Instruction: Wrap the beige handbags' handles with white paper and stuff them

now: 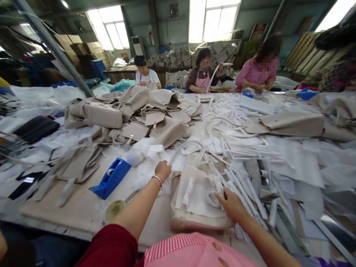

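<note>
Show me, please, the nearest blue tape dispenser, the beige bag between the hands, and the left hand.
Blue tape dispenser (112,180), head view: its blue body.
Beige bag (200,222), head view: its near edge.
Left hand (162,171), head view: its back.

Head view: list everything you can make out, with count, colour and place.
bag: 1, beige, front centre
cover sheet: 1, white, on the bag
bag pile: 1, beige, left of centre
dispenser: 1, blue, front left
tape roll: 1, yellowish, near the dispenser
strips: many, white, right of centre
sheets: many, white, right
table: 1, beige, below
people: at least 4, mixed clothing, far side
boxes: several, brown, back left
windows: at least 3, white, back
apron: 1, pink, bottom edge
left hand: 1, bare, at the bag's upper left
right hand: 1, bare, at the bag's right
</note>
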Demonstrator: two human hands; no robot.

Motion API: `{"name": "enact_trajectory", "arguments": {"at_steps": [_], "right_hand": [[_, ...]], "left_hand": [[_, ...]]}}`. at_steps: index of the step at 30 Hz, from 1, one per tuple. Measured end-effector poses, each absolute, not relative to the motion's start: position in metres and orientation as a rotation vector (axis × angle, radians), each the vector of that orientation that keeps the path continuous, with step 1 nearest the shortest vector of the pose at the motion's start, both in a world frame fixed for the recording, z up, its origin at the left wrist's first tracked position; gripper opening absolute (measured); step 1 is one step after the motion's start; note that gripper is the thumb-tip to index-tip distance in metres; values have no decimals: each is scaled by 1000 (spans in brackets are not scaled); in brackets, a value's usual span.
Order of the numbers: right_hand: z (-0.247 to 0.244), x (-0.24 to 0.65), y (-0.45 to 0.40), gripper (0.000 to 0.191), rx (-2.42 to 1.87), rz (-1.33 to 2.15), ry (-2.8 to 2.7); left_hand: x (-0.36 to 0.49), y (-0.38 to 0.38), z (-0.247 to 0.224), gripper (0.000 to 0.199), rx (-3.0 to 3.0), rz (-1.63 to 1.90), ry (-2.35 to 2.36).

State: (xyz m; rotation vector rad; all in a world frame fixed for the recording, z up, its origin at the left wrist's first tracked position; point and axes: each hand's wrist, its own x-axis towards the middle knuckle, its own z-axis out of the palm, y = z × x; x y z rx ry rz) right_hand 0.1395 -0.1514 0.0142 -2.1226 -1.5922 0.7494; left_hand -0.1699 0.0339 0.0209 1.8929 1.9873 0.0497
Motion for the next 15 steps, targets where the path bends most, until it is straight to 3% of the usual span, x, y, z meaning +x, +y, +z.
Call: {"name": "enact_trajectory", "arguments": {"at_steps": [8, 12, 15], "right_hand": [[19, 148, -169, 51, -1972, 408, -1394], [50, 142, -171, 40, -1799, 375, -1330], [83, 118, -161, 36, -1623, 801, -1256]], "left_hand": [[-155, 62, 32, 23, 1969, -105, 2004], [-150, 69, 101, 24, 2158, 45, 2043], [-141, 38, 170, 15, 2563, 544, 2071]]}}
